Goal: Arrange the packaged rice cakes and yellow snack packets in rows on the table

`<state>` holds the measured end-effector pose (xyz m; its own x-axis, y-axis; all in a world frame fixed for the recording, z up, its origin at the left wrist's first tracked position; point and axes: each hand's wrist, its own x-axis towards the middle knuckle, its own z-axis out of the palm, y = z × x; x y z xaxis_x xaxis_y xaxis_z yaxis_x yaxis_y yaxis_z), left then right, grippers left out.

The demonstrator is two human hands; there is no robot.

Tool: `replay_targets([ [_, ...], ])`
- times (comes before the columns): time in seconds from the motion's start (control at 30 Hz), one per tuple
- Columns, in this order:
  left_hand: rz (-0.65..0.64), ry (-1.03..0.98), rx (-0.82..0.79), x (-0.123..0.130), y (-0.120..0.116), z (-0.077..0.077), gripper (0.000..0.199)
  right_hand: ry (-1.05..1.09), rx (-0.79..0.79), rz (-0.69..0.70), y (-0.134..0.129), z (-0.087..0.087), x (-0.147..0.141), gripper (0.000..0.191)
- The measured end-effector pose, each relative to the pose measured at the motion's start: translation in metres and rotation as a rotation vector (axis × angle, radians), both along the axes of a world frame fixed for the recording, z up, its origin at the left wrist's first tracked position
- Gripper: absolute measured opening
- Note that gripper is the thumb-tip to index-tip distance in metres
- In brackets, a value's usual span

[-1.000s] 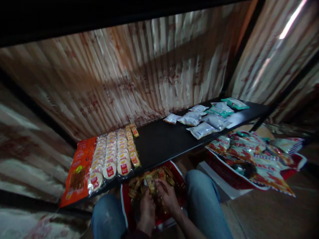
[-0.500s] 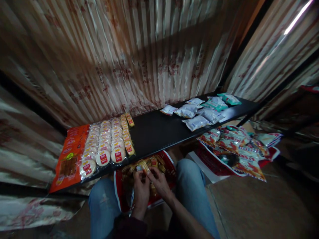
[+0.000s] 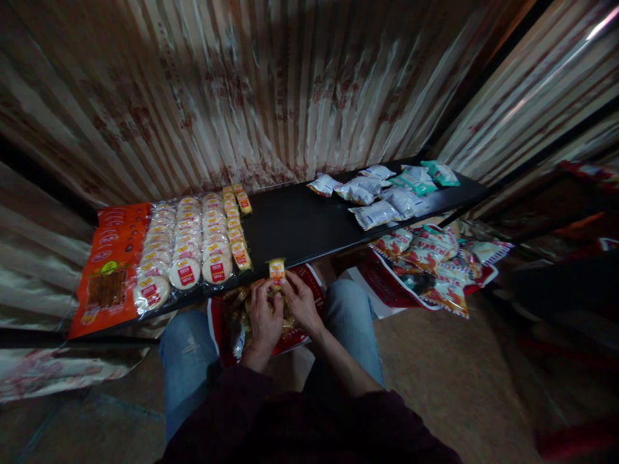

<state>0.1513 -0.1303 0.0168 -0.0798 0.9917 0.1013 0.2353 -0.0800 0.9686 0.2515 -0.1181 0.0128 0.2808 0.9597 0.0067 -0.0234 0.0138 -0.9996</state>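
A small yellow-wrapped snack (image 3: 277, 271) with a red and white label is held upright at the front edge of the black shelf (image 3: 294, 222). My left hand (image 3: 265, 317) pinches it from the left, and my right hand (image 3: 300, 299) grips its right side. Below both hands lies a red and white bag (image 3: 215, 328) filled with similar yellow packets. On the shelf's left part, yellow packets (image 3: 237, 241) form a narrow row beside rows of round, white wrapped crackers (image 3: 185, 274). An orange package (image 3: 111, 270) lies at the far left end.
White and teal packets (image 3: 374, 214) lie on the shelf's right part. Beneath them, an open red bag (image 3: 387, 280) holds several printed snack packs (image 3: 435, 248). A patterned curtain (image 3: 271, 90) hangs behind the shelf, and my knees flank the bag of yellow packets.
Both hands have risen from over the bag to the shelf's front edge, bringing the yellow snack upright with its label showing. The camera view has shifted.
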Motion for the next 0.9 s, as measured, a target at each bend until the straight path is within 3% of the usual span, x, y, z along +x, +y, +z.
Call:
replay_targets([
  [0.1,-0.007,-0.022,0.008,0.002,0.007,0.007,0.03,-0.028,0.0,-0.039,0.01,0.002,0.004,0.038],
  [0.3,-0.001,-0.146,-0.027,0.007,0.028,0.017,0.035,-0.107,0.047,-0.026,0.035,-0.002,0.01,0.025],
  [0.4,0.015,-0.164,-0.037,0.01,0.043,0.026,0.036,-0.103,0.073,0.0,0.052,0.0,0.011,0.029],
  [0.53,0.041,-0.179,-0.038,0.016,0.066,0.038,0.033,-0.184,0.094,-0.007,0.079,0.0,0.015,0.031],
  [0.73,0.054,-0.346,-0.131,0.021,0.099,0.041,0.029,-0.231,0.103,-0.009,0.121,-0.008,0.017,0.029],
  [0.9,0.068,-0.309,-0.152,0.027,0.124,0.049,0.018,-0.222,0.104,-0.03,0.146,-0.009,0.012,0.028],
])
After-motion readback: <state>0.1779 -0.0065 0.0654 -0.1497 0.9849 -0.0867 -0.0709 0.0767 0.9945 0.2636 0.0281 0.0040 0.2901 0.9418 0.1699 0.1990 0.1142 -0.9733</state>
